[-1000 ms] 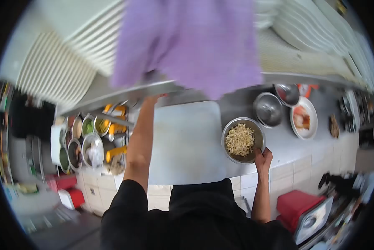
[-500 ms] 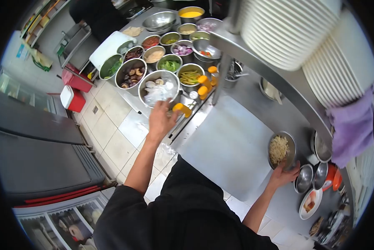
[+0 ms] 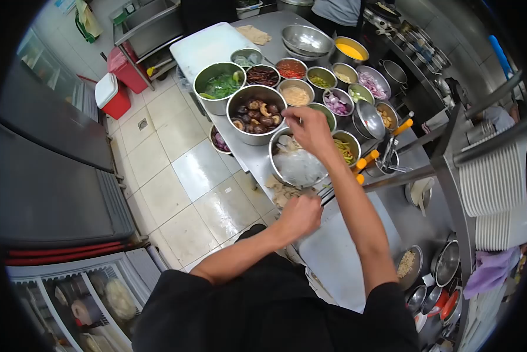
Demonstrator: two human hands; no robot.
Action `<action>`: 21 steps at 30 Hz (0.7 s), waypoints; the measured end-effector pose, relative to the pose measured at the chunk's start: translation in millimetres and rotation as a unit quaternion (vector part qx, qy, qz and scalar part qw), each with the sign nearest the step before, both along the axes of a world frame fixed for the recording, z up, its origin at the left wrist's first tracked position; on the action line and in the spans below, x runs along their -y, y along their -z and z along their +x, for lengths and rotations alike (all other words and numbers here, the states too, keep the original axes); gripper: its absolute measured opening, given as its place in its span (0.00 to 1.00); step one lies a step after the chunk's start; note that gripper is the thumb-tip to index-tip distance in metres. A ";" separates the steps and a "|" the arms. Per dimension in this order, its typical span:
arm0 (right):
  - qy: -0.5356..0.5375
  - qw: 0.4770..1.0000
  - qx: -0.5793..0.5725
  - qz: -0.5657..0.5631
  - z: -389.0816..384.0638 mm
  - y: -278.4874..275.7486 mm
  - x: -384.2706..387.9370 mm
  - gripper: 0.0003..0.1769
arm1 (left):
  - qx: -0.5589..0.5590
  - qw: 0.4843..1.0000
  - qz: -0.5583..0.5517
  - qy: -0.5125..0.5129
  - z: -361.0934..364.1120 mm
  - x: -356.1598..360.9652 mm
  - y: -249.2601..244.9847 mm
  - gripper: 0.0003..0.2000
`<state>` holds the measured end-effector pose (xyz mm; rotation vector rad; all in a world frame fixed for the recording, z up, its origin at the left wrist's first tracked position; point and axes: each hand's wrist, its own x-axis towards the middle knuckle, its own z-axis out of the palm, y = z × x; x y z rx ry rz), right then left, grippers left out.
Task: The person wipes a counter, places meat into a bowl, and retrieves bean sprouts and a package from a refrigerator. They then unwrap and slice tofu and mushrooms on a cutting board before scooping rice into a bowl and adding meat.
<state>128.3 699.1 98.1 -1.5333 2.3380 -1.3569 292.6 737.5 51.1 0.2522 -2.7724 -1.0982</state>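
My right hand (image 3: pixel 311 132) reaches over a steel pot (image 3: pixel 273 154) of pale pieces covered by a clear plastic bag (image 3: pixel 298 165). Its fingers are bent together near the rim of the pot of brown mushrooms (image 3: pixel 256 114); anything between them is hidden. Closer to my body, my left hand (image 3: pixel 301 217) is curled into a fist at the near side of the bag-covered pot. What it grips cannot be made out. Beside it lie pale beige pieces (image 3: pixel 284 192) at the counter's edge. Down on the right, a steel bowl of pale shreds (image 3: pixel 407 264) stands away from both hands.
Several steel pots of chopped food, among them greens (image 3: pixel 221 85) and red onion (image 3: pixel 338 102), crowd the counter. A white cutting board (image 3: pixel 213 50) lies behind them. Plates (image 3: pixel 493 176) are stacked on a right-hand shelf. Another person (image 3: pixel 338 14) stands at the back.
My right hand has left the bowl of pale shreds and moved over to the pots. My left hand has drawn back from the plastic bag and curled. The view has turned toward the pots.
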 end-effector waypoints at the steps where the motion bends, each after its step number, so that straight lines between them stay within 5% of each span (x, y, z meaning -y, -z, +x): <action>1: -0.007 0.999 -0.009 0.032 -10.7 7.9 24.0 0.11 | -0.022 0.999 0.027 -0.005 18.7 10.1 -21.8 0.06; 6: -0.049 0.964 -0.069 0.251 -50.4 70.2 121.3 0.21 | -0.146 0.983 0.102 -0.051 109.8 80.6 -106.6 0.10; 9: -0.128 0.957 -0.078 0.247 -42.4 85.0 141.3 0.28 | -0.131 0.967 0.192 -0.100 148.4 114.3 -101.2 0.11; 13: -0.175 0.932 -0.151 0.278 -33.8 94.0 151.6 0.31 | 0.002 0.935 0.320 -0.152 167.4 122.7 -70.0 0.10; 15: -0.186 0.938 -0.093 0.277 -38.7 98.0 156.9 0.34 | 0.074 0.864 0.465 -0.178 163.8 115.2 -39.1 0.10; 21: -0.208 0.910 -0.199 0.298 -17.7 86.7 151.4 0.32 | 0.091 0.782 0.599 -0.146 139.2 83.0 31.0 0.11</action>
